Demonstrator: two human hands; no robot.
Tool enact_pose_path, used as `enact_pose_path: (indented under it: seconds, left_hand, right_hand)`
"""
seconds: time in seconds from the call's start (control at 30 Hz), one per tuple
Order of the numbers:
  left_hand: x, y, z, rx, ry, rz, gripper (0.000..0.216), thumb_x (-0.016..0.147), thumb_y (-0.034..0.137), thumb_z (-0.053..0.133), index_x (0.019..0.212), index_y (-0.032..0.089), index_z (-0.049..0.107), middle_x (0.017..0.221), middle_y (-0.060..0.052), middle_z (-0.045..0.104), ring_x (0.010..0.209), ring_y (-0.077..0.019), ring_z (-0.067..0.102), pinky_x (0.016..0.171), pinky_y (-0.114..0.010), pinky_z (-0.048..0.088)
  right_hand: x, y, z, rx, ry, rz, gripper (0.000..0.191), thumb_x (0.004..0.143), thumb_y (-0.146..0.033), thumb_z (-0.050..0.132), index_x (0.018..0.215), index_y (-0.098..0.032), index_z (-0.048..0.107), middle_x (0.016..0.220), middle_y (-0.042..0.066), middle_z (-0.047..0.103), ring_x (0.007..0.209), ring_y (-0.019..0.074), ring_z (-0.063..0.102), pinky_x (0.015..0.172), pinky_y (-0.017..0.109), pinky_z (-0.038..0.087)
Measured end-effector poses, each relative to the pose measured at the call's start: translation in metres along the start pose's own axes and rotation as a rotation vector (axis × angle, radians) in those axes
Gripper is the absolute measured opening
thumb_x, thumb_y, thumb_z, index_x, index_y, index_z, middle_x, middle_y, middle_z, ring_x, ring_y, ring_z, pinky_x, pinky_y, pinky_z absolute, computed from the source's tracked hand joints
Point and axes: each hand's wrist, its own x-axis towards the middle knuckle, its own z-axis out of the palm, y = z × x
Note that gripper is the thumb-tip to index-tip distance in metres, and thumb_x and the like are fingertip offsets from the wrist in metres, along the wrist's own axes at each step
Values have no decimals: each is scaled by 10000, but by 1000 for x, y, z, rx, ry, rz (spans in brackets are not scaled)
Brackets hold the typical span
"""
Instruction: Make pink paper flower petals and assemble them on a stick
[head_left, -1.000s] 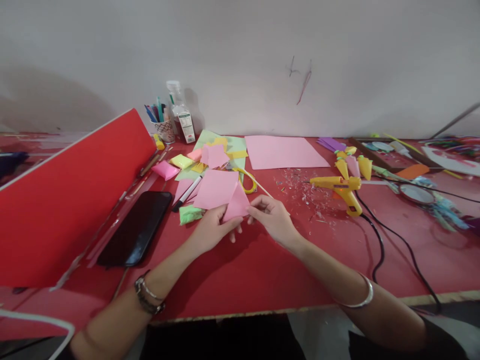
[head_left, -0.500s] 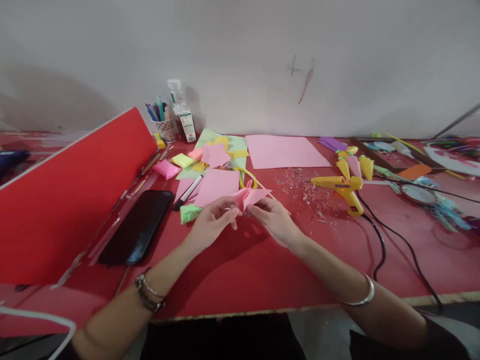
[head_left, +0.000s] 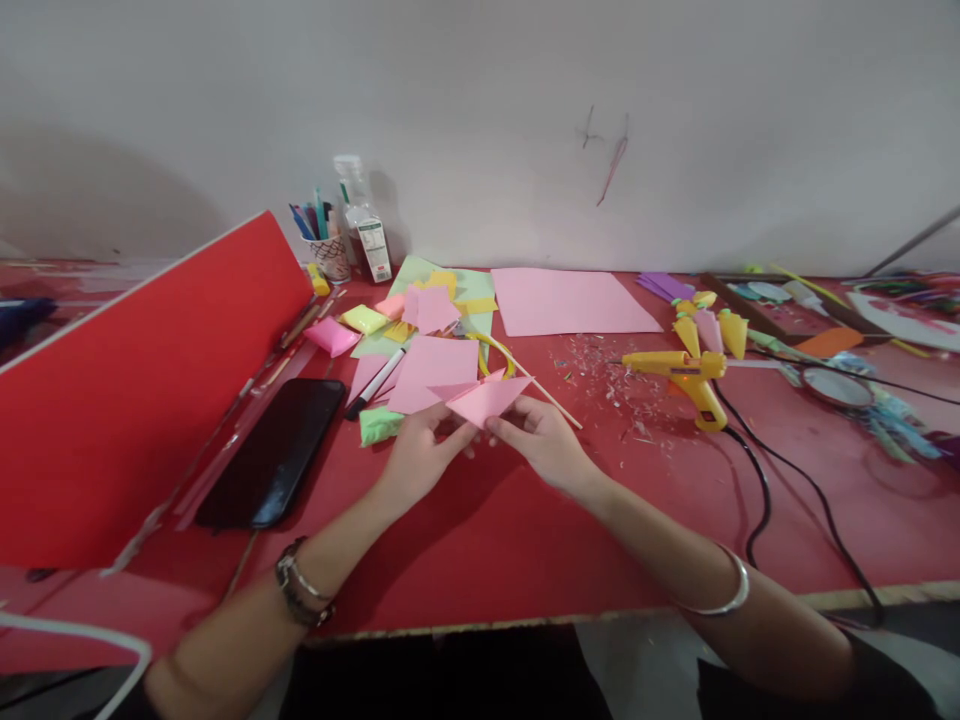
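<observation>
Between both hands is a folded piece of pink paper [head_left: 484,402], held above the red table with one point facing me and two corners spread to the sides. My left hand [head_left: 424,447] pinches its left edge between thumb and fingers. On the other side my right hand [head_left: 547,440] grips the right edge, its thumb near the lower point. Just behind the paper lie yellow-handled scissors [head_left: 511,366] and a thin wooden stick [head_left: 551,398]. A flat pink sheet [head_left: 435,370], a black-and-white marker [head_left: 375,385] and a green packet [head_left: 380,426] are near my left hand.
A yellow glue gun [head_left: 679,372] with a black cable lies at the right beside scattered clear scraps. Left are a black phone [head_left: 274,455] and a leaning red board [head_left: 157,390]. A pen cup [head_left: 330,258], a bottle [head_left: 371,245] and a large pink sheet [head_left: 574,302] are along the wall.
The pink paper has been turned and flattened, so a broad triangular face now shows instead of its raised folds. Both hands have shifted their hold slightly.
</observation>
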Motion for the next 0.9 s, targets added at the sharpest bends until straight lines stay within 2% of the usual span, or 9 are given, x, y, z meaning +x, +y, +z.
enact_pose_path:
  seconds: [0.17, 0.37, 0.57, 0.63, 0.8, 0.9]
  left_hand:
    - [-1, -3, 1, 95, -30, 23, 231, 729, 210, 489, 513, 155, 547, 506, 5, 620, 517, -108, 573, 588, -210, 446]
    - [-1, -3, 3, 86, -24, 48, 174, 719, 228, 501, 572, 153, 558, 520, 13, 615, 482, -98, 550, 528, -193, 437]
    - [-3, -1, 3, 144, 24, 36, 261, 700, 191, 466, 441, 171, 444, 444, 28, 542, 428, -85, 495, 491, -188, 419]
    - [-4, -2, 3, 180, 37, 45, 250, 707, 218, 467, 462, 168, 463, 445, 24, 543, 434, -93, 495, 487, -196, 415]
    - [-4, -4, 5, 227, 83, 121, 202, 734, 260, 453, 624, 143, 576, 608, -17, 637, 577, -134, 558, 552, -221, 428]
    - [-4, -4, 5, 232, 77, 109, 209, 730, 265, 465, 607, 140, 578, 563, -10, 613, 538, -133, 540, 519, -221, 409]
  right_hand:
    - [-1, 1, -1, -9, -15, -6, 54, 650, -201, 578, 644, -162, 541, 577, -34, 567, 540, 75, 532, 565, 237, 441]
    - [-1, 5, 1, 28, 6, -13, 77, 652, -225, 592, 655, -163, 547, 576, -32, 570, 553, 79, 539, 592, 245, 450]
    - [-1, 6, 1, 59, -6, 23, 75, 636, -216, 610, 673, -167, 568, 598, -28, 588, 583, 85, 553, 635, 256, 459]
    - [-1, 6, 1, 74, -7, 31, 68, 633, -208, 613, 671, -166, 576, 596, -29, 594, 579, 81, 556, 639, 251, 463]
    - [-3, 4, 1, 121, -27, 42, 70, 620, -205, 630, 665, -166, 593, 609, -30, 604, 587, 77, 562, 668, 250, 472]
    - [-3, 3, 2, 105, -5, 36, 51, 634, -208, 619, 645, -171, 588, 592, -34, 596, 579, 77, 559, 666, 253, 473]
